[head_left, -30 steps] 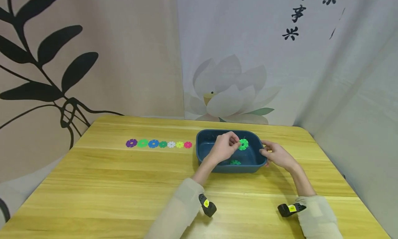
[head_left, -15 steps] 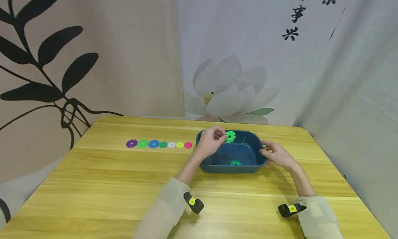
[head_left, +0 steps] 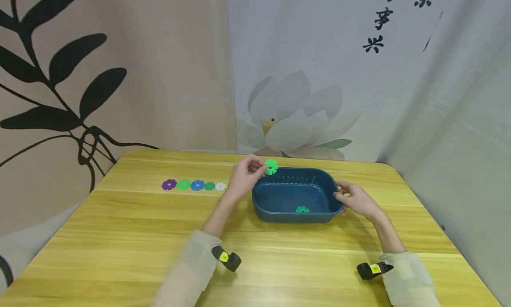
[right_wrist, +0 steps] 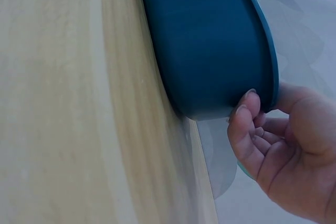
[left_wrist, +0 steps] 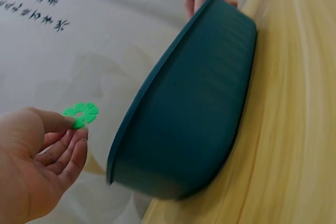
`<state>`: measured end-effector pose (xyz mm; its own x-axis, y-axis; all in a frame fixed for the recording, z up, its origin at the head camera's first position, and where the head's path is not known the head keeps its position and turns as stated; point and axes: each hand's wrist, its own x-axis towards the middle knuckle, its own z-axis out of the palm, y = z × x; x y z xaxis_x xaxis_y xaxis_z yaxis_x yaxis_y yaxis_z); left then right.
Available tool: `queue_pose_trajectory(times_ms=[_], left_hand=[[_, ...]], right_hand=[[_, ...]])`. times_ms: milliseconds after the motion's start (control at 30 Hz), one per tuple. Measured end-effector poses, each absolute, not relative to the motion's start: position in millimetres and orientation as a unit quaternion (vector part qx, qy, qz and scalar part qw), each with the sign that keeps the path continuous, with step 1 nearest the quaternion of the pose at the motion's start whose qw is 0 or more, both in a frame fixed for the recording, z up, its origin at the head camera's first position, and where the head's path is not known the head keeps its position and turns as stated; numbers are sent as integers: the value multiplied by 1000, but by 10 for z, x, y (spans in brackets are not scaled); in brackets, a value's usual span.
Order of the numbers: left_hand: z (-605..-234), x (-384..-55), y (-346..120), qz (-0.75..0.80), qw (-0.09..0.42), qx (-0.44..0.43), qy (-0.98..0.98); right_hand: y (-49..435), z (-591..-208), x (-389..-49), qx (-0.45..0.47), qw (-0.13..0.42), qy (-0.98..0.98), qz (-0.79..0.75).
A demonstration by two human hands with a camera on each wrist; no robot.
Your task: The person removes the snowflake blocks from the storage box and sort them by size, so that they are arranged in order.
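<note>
A bright green notched plastic disc (head_left: pixel 271 167) is pinched between the thumb and fingers of my left hand (head_left: pixel 245 176), above the left back rim of a dark blue basin (head_left: pixel 295 217). The left wrist view shows the same green disc (left_wrist: pixel 84 114) beside the basin's outer wall (left_wrist: pixel 178 108). My right hand (head_left: pixel 356 199) grips the basin's right rim, thumb on one side and fingers curled under the other, as the right wrist view shows of the right hand (right_wrist: pixel 294 145). Inside the basin a darker green disc (head_left: pixel 302 209) lies near the front wall, partly hidden.
Left of the basin lies a row of notched discs on the wooden table (head_left: pixel 139 236): purple (head_left: pixel 169 184), light green (head_left: pixel 183 184), blue (head_left: pixel 197 185), dark green (head_left: pixel 210 186) and white (head_left: pixel 220 186). My left hand covers the row's right end. Printed curtains (head_left: pixel 179 76) hang behind.
My left hand has lifted the bright green disc out of the basin and carried it left and up past the rim. The right hand stays on the basin.
</note>
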<state>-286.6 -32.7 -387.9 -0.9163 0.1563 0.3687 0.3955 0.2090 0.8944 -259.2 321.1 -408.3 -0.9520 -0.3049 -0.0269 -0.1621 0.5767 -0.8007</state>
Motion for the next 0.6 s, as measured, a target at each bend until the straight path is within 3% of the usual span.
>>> queue_pose_trajectory(times_ms=[600], left_hand=[[-3898,-2939,-1180,-600,116,-116,-783]], right_hand=[[3207,-4078,-2592,-132,81,882,-444]])
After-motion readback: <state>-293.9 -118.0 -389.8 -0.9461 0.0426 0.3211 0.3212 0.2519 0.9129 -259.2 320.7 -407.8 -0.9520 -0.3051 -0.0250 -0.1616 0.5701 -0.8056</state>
